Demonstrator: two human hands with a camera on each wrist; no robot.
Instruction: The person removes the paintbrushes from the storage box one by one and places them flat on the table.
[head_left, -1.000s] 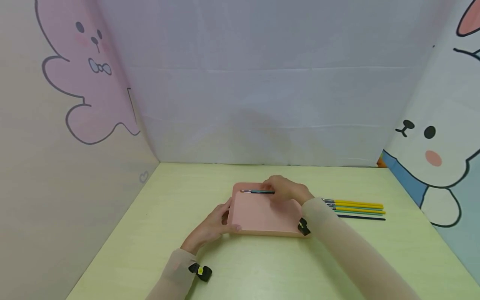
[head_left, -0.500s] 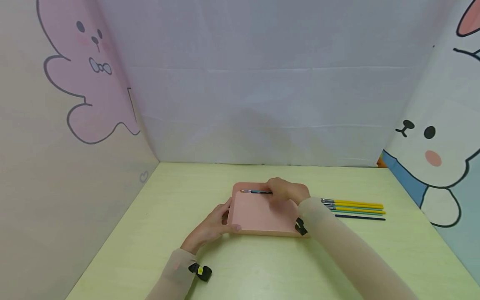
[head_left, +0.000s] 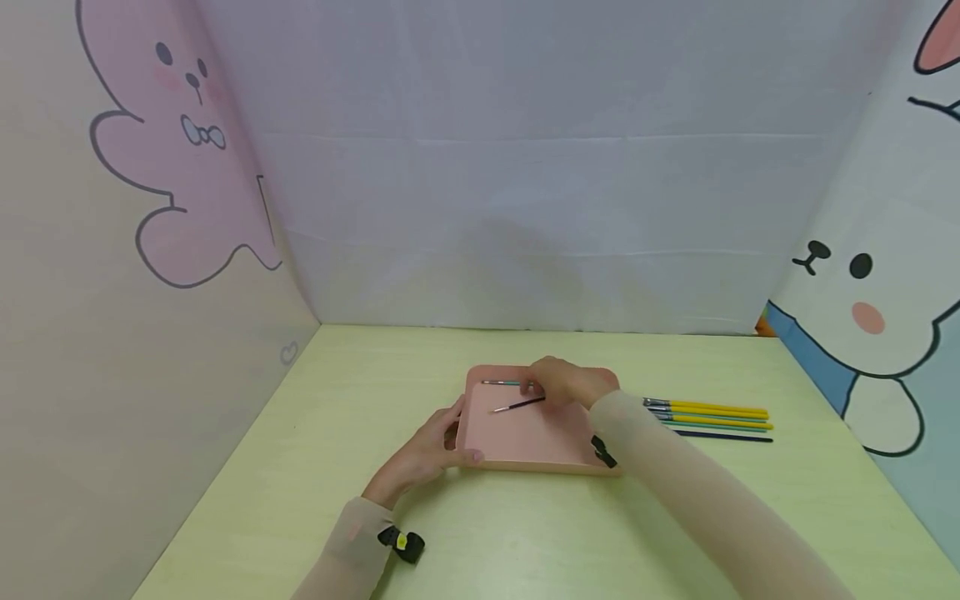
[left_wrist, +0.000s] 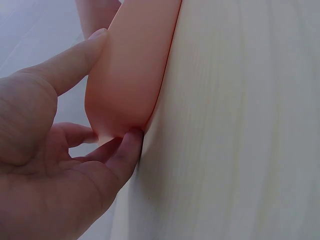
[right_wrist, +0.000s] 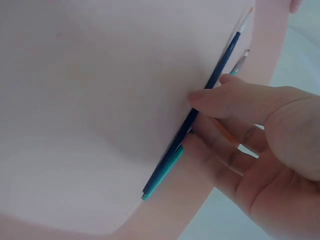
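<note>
A shallow pink tray (head_left: 510, 442) lies on the table, and my left hand (head_left: 423, 454) grips its left end. In the left wrist view the thumb lies along the tray's side wall (left_wrist: 132, 65) and the fingertips are at its corner. Over the tray's back part, my right hand (head_left: 562, 383) pinches a thin dark blue paintbrush (right_wrist: 220, 62) between thumb and fingers. The dark blue brush slants in the tray, bristles to the left. A teal paintbrush (head_left: 498, 382) lies along the back wall, its middle hidden behind the right hand.
Right of the tray, several paintbrushes lie side by side on the table: yellow brushes (head_left: 712, 408), a green one and a dark brush (head_left: 727, 437) nearest me. A pale wall (head_left: 525, 250) stands behind the table, with cartoon-printed panels at both sides.
The dark blue brush has swung away from the teal one, its bristle end coming towards me. My right hand has shifted slightly. The left hand and tray have stayed put.
</note>
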